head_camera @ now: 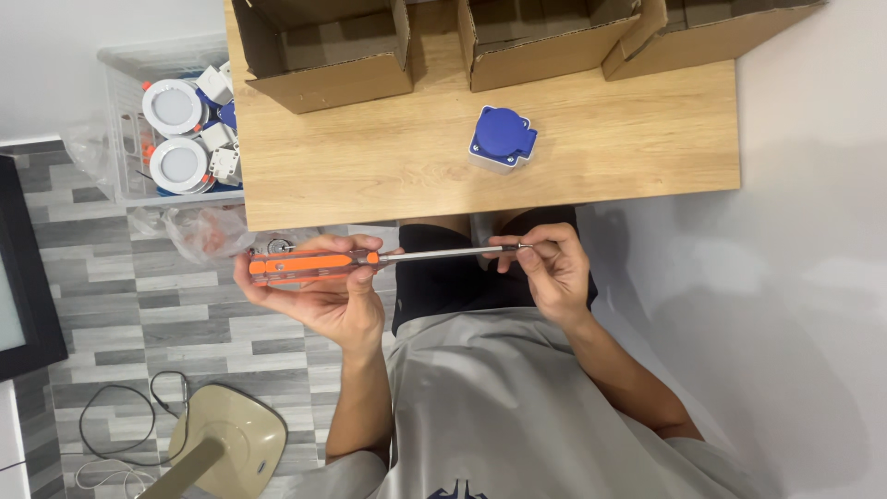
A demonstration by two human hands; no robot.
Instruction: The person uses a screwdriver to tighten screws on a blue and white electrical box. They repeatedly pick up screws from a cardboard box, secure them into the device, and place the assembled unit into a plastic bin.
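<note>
Left hand (319, 286): fingers wrapped shut around the orange handle of the screwdriver (370, 260), held level over the lap, just off the table's near edge.
Right hand (547, 268): fingertips pinched together at the far end of the steel shaft, by the tip; whether something small sits between them is too fine to tell.
Screwdriver: lies sideways between both hands, handle to the left, shaft to the right, clear of the table.
Step in hand: by the look of it, the tip is being checked or fitted, with the tool steadied at both ends.
Next move calls for: judging from this pose, the right hand would have to let go of the tip and the left turn the shaft toward the socket, which is well apart from both hands.
Socket (502, 139): blue lid on a white base, alone on the table (370, 157), untouched.
Boxes (323, 51): open cardboard, ranged along the far edge.
Bin (176, 129): clear, on the floor left of the table, holding round white lamps.
</note>
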